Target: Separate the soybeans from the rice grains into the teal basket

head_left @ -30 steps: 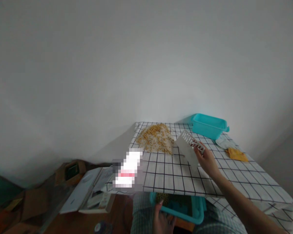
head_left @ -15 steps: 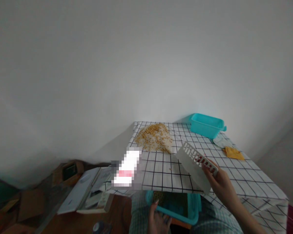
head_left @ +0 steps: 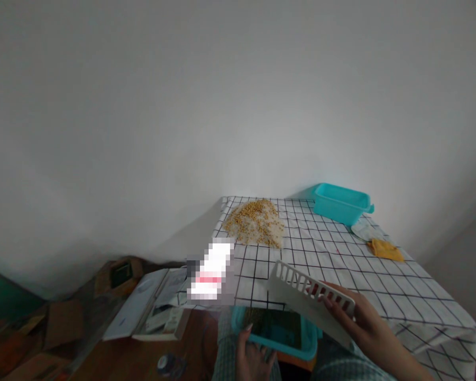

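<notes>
My right hand (head_left: 360, 323) grips a white slotted plastic tray (head_left: 307, 296) by its right end, holding it tilted at the table's near edge, above a teal tub. My left hand (head_left: 254, 360) holds that teal tub (head_left: 280, 333) by its near left rim, on my lap below the table edge; the tub has yellow beans in its far corner. A heap of yellow beans mixed with white grains (head_left: 256, 222) lies at the far left of the checked tablecloth (head_left: 341, 259).
A second teal tub (head_left: 341, 201) stands at the table's far right by the wall. An orange cloth (head_left: 386, 248) and a clear bag (head_left: 363, 230) lie near it. Open booklets (head_left: 150, 312) and cardboard boxes (head_left: 59, 323) lie on the floor to the left.
My right hand has drawn the white slotted tray back from beside the bean heap to the table's near edge, over the teal tub. My left hand stays on the tub.
</notes>
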`<action>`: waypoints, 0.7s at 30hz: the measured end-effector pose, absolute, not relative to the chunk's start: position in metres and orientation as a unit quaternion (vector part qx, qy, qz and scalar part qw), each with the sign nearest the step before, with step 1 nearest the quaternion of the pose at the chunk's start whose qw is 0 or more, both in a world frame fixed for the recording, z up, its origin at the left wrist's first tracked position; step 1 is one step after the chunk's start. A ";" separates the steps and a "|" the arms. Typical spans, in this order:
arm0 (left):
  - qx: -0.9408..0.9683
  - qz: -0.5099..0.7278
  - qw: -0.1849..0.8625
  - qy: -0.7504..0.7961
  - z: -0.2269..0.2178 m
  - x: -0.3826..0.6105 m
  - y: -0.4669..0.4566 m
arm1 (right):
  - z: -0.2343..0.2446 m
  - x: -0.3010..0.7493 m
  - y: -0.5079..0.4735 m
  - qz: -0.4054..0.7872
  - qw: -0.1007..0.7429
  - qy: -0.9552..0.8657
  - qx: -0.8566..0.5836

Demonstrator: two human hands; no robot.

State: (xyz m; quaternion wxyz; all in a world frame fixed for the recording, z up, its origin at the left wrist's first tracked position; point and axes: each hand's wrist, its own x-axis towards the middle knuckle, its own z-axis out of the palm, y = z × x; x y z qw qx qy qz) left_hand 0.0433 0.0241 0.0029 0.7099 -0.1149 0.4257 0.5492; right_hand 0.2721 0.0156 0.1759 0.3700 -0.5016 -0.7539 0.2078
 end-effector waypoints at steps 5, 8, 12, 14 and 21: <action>-0.122 0.537 0.723 0.416 0.002 0.042 0.023 | 0.163 0.285 0.001 0.199 0.382 -0.728 -0.533; -0.124 0.538 0.721 0.419 0.007 0.042 0.023 | 0.159 0.291 0.020 0.203 0.406 -0.707 -0.542; -0.126 0.527 0.718 0.436 0.016 0.042 0.023 | 0.169 0.293 0.071 0.245 0.448 -0.680 -0.527; -0.130 0.520 0.716 0.448 0.016 0.041 0.024 | 0.177 0.292 0.095 0.228 0.457 -0.688 -0.515; -0.140 0.519 0.712 0.451 0.008 0.041 0.027 | 0.200 0.297 0.120 0.283 0.282 -0.838 -0.372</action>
